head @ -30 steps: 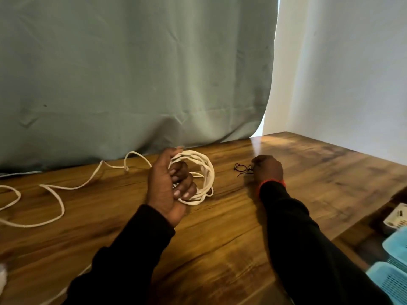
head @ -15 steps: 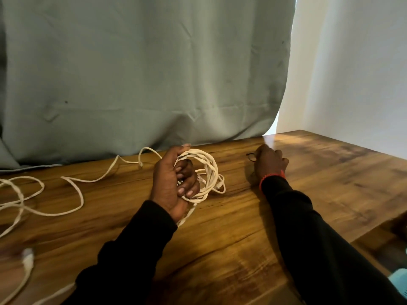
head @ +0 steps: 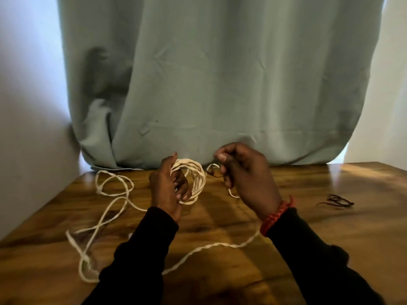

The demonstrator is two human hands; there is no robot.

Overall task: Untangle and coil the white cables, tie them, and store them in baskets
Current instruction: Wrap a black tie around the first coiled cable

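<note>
Behind the bench [head: 330,216] hangs a grey-green curtain [head: 220,84]. On the bench, left of the coil, the white cable's loose length [head: 114,208] sprawls in loops. Your left hand [head: 167,190] grips the coil [head: 196,179] above the bench; just right of it, your right hand [head: 246,175] pinches a dark tie [head: 214,173]. Well right of the coil lie more ties [head: 337,201].

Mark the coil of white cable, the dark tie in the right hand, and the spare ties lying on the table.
coil of white cable [head: 197,179]: head view, right-side strands.
dark tie [head: 213,172]: head view, loop beside fingertips.
spare ties [head: 337,201]: head view, bundle's middle.
</note>
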